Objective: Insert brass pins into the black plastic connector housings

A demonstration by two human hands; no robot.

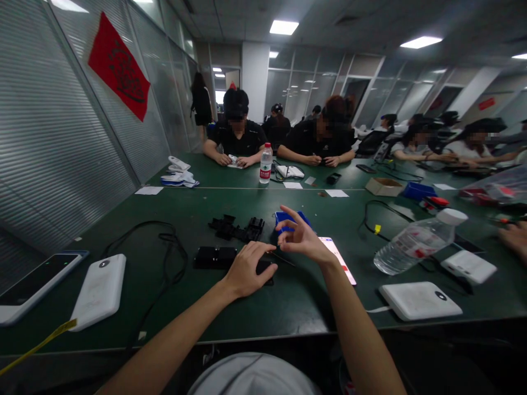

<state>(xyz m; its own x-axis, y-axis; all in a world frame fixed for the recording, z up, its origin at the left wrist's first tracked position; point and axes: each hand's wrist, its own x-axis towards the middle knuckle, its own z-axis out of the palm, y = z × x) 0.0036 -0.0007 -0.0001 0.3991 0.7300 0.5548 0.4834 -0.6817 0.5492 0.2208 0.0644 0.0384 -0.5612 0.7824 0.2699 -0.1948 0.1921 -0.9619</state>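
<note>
My left hand (247, 269) lies curled over a small black part (265, 269) on the green table (288, 302), pressing it down. Just to its left sits a black rectangular block (214, 257). My right hand (302, 237) hovers a little above the table beside the left one, fingers spread and raised, thumb and forefinger close together near a thin dark piece I cannot make out. Behind the hands lie a cluster of black plastic parts (236, 227) and a small blue box (288, 219). A white card with red marks (340, 259) lies under my right wrist.
A white power bank (101, 291), a phone (33, 285) and a black cable (164, 258) lie at left. At right are a tipped water bottle (415, 241) and two more white power banks (418, 300). An upright bottle (265, 163) stands farther back. Several people work across the table.
</note>
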